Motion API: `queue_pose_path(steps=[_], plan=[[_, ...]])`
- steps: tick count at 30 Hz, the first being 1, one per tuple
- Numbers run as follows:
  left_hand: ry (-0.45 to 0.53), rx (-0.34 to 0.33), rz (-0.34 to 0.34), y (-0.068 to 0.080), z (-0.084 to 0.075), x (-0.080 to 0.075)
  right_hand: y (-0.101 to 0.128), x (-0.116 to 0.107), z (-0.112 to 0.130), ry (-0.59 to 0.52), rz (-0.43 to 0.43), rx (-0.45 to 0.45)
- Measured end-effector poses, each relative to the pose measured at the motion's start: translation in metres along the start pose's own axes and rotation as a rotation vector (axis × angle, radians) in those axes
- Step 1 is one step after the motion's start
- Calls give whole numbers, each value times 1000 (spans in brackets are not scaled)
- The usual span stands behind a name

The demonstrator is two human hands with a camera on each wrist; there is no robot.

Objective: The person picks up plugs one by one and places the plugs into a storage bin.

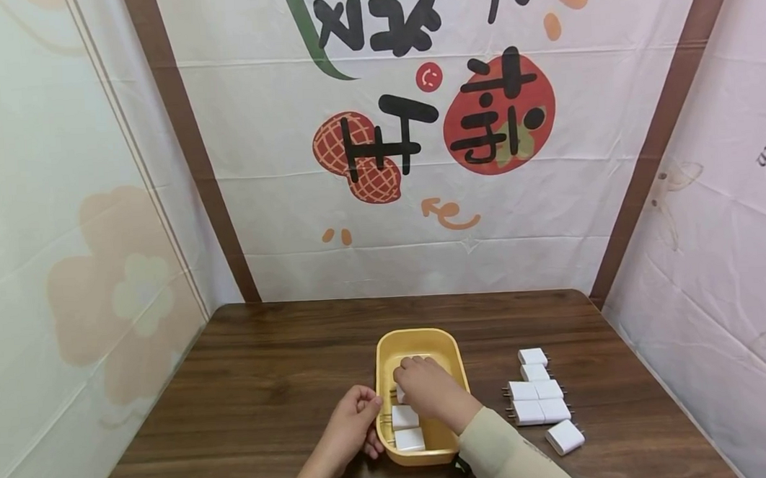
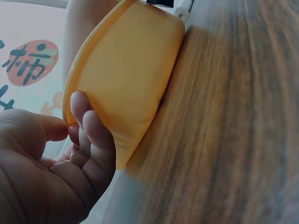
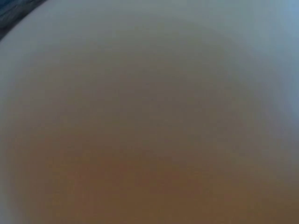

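Your right hand is down inside the yellow tray, fingers curled over a white charger near the middle of it, though you can't really see from the head view how firmly it's gripped, and the right wrist view is just a blur. Your left hand sits at the tray's left rim with the fingers loosely curled against the outside wall; the left wrist view shows the fingertips touching the rim, not wrapped around it. The tray's long axis runs away from you, near edge close to the table's front. Two more chargers lie flat in the near end of the tray, one behind the other, prongs pointing left. Off to the right on the table there's a loose bunch of spare chargers, most with prongs sticking out sideways, and one lying slightly apart nearer to you, tilted.
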State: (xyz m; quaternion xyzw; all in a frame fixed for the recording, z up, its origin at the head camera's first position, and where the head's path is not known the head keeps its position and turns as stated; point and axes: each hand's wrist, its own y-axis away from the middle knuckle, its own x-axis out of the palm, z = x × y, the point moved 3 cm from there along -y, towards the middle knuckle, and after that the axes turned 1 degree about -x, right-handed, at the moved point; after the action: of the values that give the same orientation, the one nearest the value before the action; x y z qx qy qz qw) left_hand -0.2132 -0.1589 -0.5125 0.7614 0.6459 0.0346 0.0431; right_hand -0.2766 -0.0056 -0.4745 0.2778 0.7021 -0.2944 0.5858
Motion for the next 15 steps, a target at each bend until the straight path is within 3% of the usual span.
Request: queue_pose_path(steps=[15], plan=[[-5,1,-2,0,0,0,-3,4,5,-24,9,2]])
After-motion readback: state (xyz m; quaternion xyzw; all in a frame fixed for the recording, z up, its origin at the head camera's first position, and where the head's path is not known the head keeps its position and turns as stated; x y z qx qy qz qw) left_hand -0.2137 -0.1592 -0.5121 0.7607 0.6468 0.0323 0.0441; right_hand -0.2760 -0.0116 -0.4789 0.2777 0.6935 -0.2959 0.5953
